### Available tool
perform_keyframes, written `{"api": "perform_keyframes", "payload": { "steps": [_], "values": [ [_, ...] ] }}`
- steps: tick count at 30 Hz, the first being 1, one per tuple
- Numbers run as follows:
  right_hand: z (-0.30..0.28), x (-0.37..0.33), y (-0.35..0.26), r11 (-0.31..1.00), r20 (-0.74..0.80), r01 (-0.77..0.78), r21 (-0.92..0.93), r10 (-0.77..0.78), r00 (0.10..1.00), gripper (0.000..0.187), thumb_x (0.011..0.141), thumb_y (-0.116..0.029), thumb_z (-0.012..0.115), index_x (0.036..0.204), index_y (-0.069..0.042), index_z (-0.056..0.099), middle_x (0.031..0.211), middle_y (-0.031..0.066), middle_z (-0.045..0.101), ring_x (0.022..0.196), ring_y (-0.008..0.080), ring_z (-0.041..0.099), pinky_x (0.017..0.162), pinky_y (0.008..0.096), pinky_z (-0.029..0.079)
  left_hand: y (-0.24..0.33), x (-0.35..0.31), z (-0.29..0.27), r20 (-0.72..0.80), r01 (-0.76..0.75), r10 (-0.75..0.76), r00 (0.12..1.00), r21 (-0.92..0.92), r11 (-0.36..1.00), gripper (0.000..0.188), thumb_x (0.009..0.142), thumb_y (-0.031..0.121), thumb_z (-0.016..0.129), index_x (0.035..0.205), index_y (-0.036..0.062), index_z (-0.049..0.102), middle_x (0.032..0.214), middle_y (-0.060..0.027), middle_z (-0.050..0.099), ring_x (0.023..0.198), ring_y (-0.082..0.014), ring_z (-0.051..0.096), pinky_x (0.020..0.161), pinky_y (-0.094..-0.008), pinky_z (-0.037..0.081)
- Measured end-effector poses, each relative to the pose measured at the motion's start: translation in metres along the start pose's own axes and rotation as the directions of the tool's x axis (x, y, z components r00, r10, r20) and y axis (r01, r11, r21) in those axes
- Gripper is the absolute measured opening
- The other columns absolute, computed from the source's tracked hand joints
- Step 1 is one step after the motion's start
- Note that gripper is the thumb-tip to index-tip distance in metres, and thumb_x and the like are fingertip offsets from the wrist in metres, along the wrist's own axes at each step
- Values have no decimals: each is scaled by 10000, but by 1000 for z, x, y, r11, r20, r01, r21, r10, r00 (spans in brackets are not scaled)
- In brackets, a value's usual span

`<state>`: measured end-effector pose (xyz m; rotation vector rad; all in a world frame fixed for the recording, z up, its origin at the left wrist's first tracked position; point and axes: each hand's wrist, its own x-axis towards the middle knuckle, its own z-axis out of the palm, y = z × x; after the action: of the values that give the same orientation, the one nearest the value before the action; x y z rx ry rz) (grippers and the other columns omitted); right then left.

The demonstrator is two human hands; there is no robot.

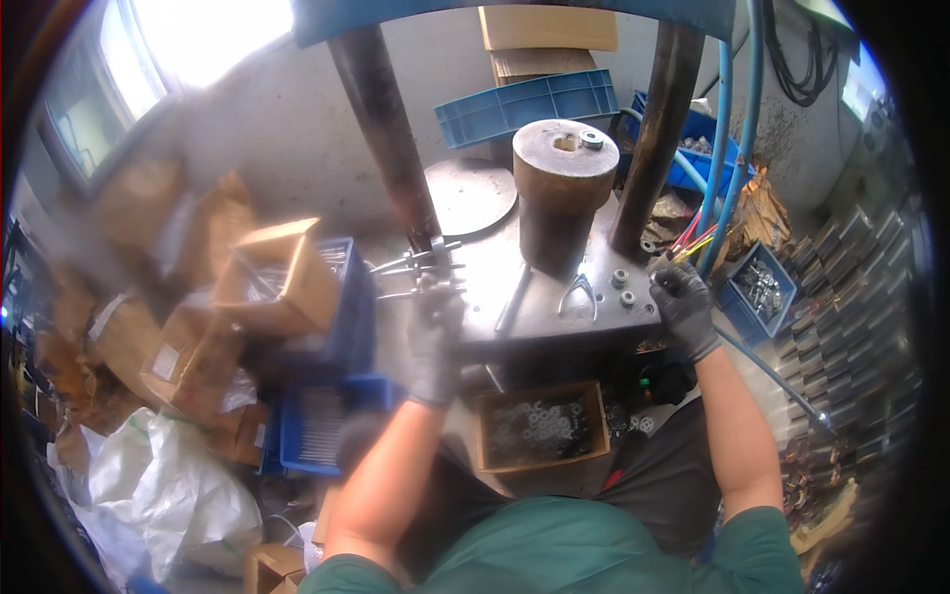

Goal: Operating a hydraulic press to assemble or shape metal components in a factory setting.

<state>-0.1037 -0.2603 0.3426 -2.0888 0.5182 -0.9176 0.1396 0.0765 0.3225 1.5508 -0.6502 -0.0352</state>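
My gloved left hand (435, 332) is at the left edge of the steel press table (477, 315), just below a metal fitting with thin rods (421, 265). Motion smears its fingers, so I cannot see if they hold anything. At the table's right edge my gloved right hand (685, 305) has its fingers curled in; what they hold, if anything, is hidden. Beside it lie small metal bushings (621, 278). Spread-handled pliers (579, 293) and a metal bar (512, 297) lie between my hands. Behind them stands a thick steel cylinder (559, 203) with a small ring (591, 140) on top.
Two dark press columns (384, 124) flank the cylinder. Below the table sits a carton of metal rings (539, 426). Blue crates and an open cardboard box (282, 272) are stacked at left, near a white sack (163, 490). A blue parts bin (760, 287) and stacked metal pieces (851, 327) stand right.
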Motion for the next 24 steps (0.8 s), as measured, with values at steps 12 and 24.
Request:
{"api": "perform_keyframes", "payload": {
  "steps": [12,24],
  "values": [
    [4,10,-26,992,-73,120,-50,-124,990,170,865,25,777,1013,-24,709,1037,53,661,954,153,669,851,300,548,44,-21,95,348,336,-204,915,-377,863,206,1002,69,677,1192,-1,642,836,-63,662,767,-126,641,713,-279,545],
    [27,128,-150,918,-211,381,-109,-396,894,145,887,-14,743,1032,-4,734,1094,108,682,1001,211,691,893,316,557,32,13,124,307,-17,-70,949,272,962,368,855,64,626,1222,33,642,901,-126,704,880,-271,706,833,-372,562]
  ]
}}
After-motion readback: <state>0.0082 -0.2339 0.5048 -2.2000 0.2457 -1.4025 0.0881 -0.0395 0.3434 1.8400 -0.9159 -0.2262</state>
